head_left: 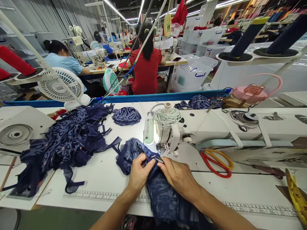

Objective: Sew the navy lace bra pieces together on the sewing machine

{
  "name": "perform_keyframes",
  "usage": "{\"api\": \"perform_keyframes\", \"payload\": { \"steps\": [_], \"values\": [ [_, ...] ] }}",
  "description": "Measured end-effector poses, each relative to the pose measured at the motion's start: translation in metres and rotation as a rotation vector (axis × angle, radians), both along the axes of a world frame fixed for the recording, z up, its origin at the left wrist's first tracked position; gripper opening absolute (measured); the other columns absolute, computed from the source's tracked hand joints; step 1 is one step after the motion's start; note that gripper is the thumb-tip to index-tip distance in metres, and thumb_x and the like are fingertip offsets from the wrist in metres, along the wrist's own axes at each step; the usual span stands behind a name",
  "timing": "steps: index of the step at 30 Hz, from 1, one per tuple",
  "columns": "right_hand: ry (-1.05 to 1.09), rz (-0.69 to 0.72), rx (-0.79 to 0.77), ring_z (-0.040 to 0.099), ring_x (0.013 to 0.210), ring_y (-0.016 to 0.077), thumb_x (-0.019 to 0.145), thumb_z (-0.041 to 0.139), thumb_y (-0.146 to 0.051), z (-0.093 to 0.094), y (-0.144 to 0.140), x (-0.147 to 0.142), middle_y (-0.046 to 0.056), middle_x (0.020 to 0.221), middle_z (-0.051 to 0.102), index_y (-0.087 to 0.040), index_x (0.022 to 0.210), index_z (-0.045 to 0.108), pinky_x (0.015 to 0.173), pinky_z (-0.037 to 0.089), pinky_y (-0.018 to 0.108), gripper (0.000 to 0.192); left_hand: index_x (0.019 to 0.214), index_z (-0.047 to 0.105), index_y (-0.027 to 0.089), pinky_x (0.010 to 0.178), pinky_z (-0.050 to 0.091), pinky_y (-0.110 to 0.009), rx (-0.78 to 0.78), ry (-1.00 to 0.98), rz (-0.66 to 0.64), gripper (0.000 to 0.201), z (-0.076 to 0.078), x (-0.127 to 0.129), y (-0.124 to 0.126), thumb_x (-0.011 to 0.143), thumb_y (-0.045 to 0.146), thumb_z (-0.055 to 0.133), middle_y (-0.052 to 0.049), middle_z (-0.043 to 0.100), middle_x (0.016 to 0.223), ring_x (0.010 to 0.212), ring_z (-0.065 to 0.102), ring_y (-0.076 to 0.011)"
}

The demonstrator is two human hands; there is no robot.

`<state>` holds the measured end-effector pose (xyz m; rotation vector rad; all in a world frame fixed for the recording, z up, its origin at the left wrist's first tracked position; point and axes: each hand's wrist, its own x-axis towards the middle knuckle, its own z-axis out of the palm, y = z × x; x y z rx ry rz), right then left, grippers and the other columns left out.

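**Both hands pinched navy lace at the sewing machine's needle**

A piece of navy lace fabric [165, 198] lay at the near edge of the white worktable [107, 179], draped from just in front of the sewing machine [216, 127] down over the near side toward the person. The left hand [139, 174] was closed on the fabric's far edge, thumb and fingers pinching a fold. The right hand [178, 177] gripped the same edge just beside it, and a small dark metal tool [158, 159] showed between the two hands; which hand held it could not be told.

Just beyond the hands stood the machine's needle area with a lit lamp, and a coil of white cord [167, 115] sat on top of the machine head. To the right of the hands, red-and-yellow-handled scissors [217, 163] lay on the table. To the left, a large heap of navy lace pieces and straps [69, 140] spread across the table, with a single lace cup [126, 115] lying apart on its far side. A white desk fan [59, 85] stood at the far left. Farther off, a person in a red top [146, 68] sat with their back turned at another station, and a person in a light blue top [63, 62] sat to the left. A yellow tape measure [296, 195] lay at the near right edge.
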<state>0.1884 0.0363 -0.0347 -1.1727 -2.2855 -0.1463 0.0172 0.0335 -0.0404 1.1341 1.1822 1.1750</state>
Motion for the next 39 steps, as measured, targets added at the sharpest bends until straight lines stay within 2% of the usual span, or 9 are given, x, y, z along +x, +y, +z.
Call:
{"api": "perform_keyframes", "payload": {
  "steps": [11,22,24,26,29,31,33,35,39],
  "values": [
    [-0.003,-0.016,-0.002,0.054,0.047,0.0118,0.104,0.034,-0.029,0.0,-0.001,-0.002,-0.001,0.061,0.059,-0.016,0.09,0.056,0.049,0.029,0.026,0.029,0.084,0.068,0.014,0.087,0.046,-0.03,0.007,0.03,-0.008,0.023,0.003,0.001,0.0,0.083,0.037,0.067,-0.005,0.066,0.089,0.092,0.059,-0.0212],
    [0.02,0.011,-0.034,0.049,0.044,0.0107,0.104,0.03,-0.026,0.003,-0.001,-0.004,-0.002,0.056,0.055,-0.019,0.076,0.051,0.047,0.029,0.026,0.036,0.087,0.07,0.015,0.084,0.046,-0.028,0.012,0.065,-0.005,0.023,0.003,0.001,-0.001,0.085,0.037,0.066,-0.005,0.066,0.09,0.088,0.058,-0.0192],
    [0.081,0.014,-0.111,0.05,0.044,0.0115,0.104,0.029,-0.028,0.004,0.001,-0.001,-0.002,0.056,0.056,-0.019,0.079,0.051,0.047,0.03,0.026,0.035,0.088,0.07,0.015,0.086,0.047,-0.03,0.009,0.066,-0.012,0.023,0.003,0.0,-0.001,0.085,0.037,0.066,-0.005,0.067,0.092,0.091,0.06,-0.0207],
    [0.181,0.014,-0.264,0.055,0.048,0.0125,0.103,0.033,-0.033,0.005,0.003,0.002,-0.002,0.061,0.061,-0.019,0.087,0.054,0.049,0.036,0.024,0.029,0.091,0.071,0.015,0.089,0.047,-0.032,0.02,0.091,-0.037,0.022,0.003,-0.001,-0.001,0.085,0.036,0.065,-0.006,0.068,0.094,0.094,0.061,-0.0224],
    [0.352,0.074,-0.489,0.065,0.066,0.0143,0.099,0.043,-0.039,0.007,0.006,0.007,0.002,0.086,0.071,-0.021,0.108,0.056,0.062,0.047,0.024,0.024,0.099,0.071,0.017,0.094,0.045,-0.034,0.065,0.145,-0.091,0.022,0.004,-0.005,-0.005,0.086,0.033,0.065,-0.007,0.068,0.101,0.099,0.061,-0.0237],
    [0.435,0.139,-0.577,0.065,0.071,0.0141,0.099,0.045,-0.038,0.009,0.008,0.008,0.003,0.095,0.072,-0.022,0.116,0.057,0.067,0.049,0.024,0.026,0.106,0.071,0.018,0.098,0.043,-0.035,0.094,0.154,-0.123,0.024,0.006,-0.006,-0.011,0.087,0.032,0.063,-0.008,0.068,0.107,0.104,0.061,-0.0242],
    [0.483,0.203,-0.673,0.063,0.072,0.0137,0.098,0.045,-0.037,0.011,0.009,0.007,0.003,0.091,0.071,-0.022,0.113,0.06,0.068,0.048,0.024,0.026,0.11,0.07,0.02,0.102,0.04,-0.035,0.11,0.157,-0.153,0.026,0.008,-0.006,-0.019,0.089,0.032,0.061,-0.008,0.067,0.113,0.11,0.058,-0.0248],
    [0.522,0.267,-0.792,0.059,0.072,0.0138,0.097,0.047,-0.041,0.012,0.01,0.006,0.002,0.084,0.067,-0.02,0.102,0.063,0.066,0.046,0.023,0.026,0.11,0.07,0.02,0.102,0.04,-0.035,0.115,0.165,-0.165,0.026,0.011,-0.005,-0.027,0.09,0.033,0.06,-0.007,0.066,0.113,0.11,0.057,-0.0246],
    [0.601,0.33,-1.007,0.045,0.063,0.011,0.095,0.049,-0.047,0.01,0.01,0.004,-0.003,0.07,0.05,-0.019,0.09,0.061,0.057,0.038,0.021,0.031,0.098,0.071,0.018,0.086,0.045,-0.03,0.105,0.209,-0.107,0.023,0.011,-0.004,-0.035,0.092,0.035,0.057,-0.005,0.063,0.094,0.091,0.057,-0.0206]
  ]
}}
